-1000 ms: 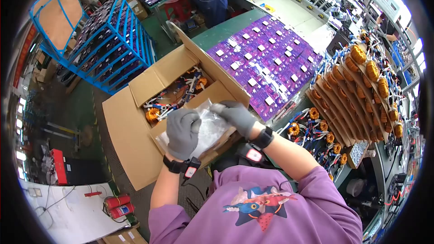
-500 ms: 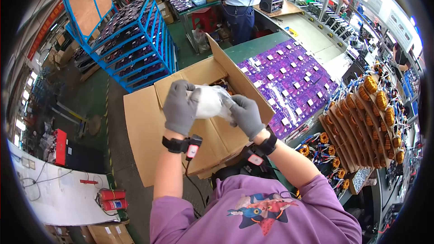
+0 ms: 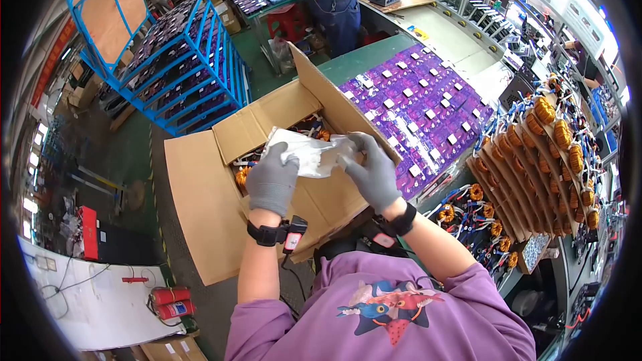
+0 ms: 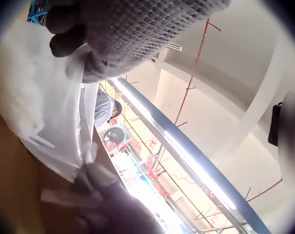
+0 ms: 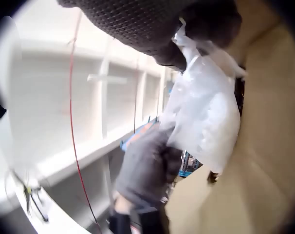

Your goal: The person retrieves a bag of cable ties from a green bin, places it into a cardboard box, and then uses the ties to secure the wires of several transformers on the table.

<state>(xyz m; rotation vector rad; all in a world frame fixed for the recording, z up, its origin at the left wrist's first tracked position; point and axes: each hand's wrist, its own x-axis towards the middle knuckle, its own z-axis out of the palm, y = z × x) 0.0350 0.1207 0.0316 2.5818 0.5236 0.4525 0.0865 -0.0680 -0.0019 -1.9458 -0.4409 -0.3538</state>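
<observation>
A clear plastic bag with white contents (image 3: 309,155) is held up over an open cardboard box (image 3: 197,210). My gloved left hand (image 3: 273,179) grips the bag's left side, fingers curled over its edge. At the other end, my gloved right hand (image 3: 376,175) pinches the loose, gathered plastic. The right wrist view shows the bag (image 5: 206,109) stretched between both hands, its white contents bunched toward the lower part. Inside the box, partly hidden by flaps and bag, lie copper-coloured wound coils (image 3: 243,177) with cables.
Purple circuit boards (image 3: 428,103) cover the bench right of the box. Cardboard-layered stacks of coils (image 3: 535,160) stand farther right, with loose coils (image 3: 475,192) beside them. A blue rack (image 3: 187,67) of boards stands back left. Another person (image 3: 334,3) stands behind the bench.
Both hands lifted the bag from low at the box's near side to above its opening. The bag, bunched half a second ago, is now spread flatter between the hands.
</observation>
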